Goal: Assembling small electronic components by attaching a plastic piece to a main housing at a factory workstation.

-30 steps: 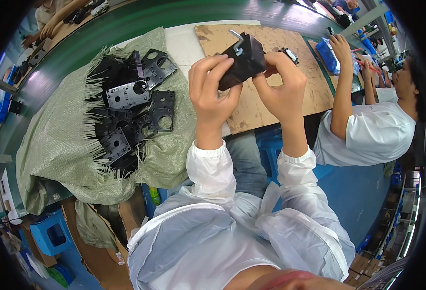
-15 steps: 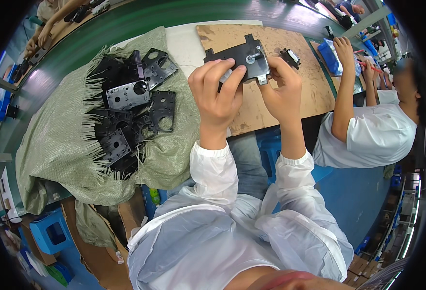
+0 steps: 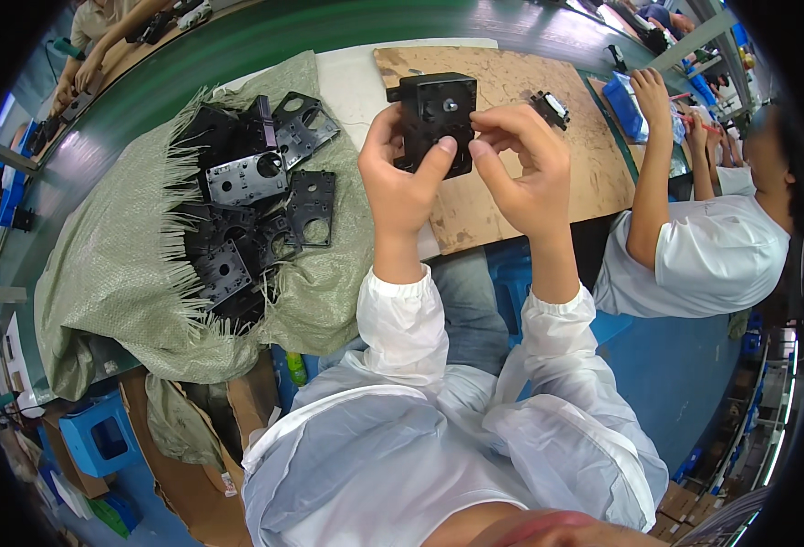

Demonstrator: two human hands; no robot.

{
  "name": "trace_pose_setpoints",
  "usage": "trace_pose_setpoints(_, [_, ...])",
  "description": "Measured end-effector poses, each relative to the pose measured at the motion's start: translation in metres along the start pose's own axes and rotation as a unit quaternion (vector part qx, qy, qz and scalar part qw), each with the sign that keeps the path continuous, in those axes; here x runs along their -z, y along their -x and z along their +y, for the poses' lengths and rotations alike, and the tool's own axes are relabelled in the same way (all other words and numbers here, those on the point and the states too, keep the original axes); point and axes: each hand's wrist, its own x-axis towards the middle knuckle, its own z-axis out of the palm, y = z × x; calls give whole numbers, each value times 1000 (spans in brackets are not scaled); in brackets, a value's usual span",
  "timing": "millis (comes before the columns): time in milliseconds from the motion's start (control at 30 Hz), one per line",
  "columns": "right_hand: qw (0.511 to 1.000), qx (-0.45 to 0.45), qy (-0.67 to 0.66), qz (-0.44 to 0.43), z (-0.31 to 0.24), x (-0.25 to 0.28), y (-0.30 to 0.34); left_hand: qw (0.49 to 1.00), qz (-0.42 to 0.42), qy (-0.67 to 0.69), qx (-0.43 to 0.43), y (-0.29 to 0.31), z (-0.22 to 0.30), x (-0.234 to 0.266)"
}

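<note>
Both forearms reach up and forward, white sleeves gathered at the wrists, hands raised over a brown board [image 3: 593, 173] on the worktop. The left hand [image 3: 400, 178] grips a black plastic part [image 3: 438, 100] by its lower left side, thumb pressed on the near face, the other fingers wrapped behind the edge. The part stands roughly upright between the hands. The right hand [image 3: 531, 169] is bent inward at its right edge, index finger and thumb slightly apart; whether they touch it, I cannot tell. A small pale label [image 3: 229, 484] on a carton [image 3: 183, 497] below is too small to read.
</note>
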Motion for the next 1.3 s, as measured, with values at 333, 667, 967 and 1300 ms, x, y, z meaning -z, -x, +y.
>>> trace_pose_setpoints(333, [1000,8,1,16,-4,-5,-18,978,-13,191,85,-1,-2,11])
trace_pose_setpoints(667, [979,-143,-11,-145,10,-13,-59,971,-15,215,107,-6,-1,12])
trace_pose_setpoints(967, [936,-307,-46,-167,138,-51,-177,983,133,-124,-5,-4,-24,9])
trace_pose_setpoints(1300, [841,-321,395,-183,297,-89,-230,948,63,-307,-49,-6,-14,-9])
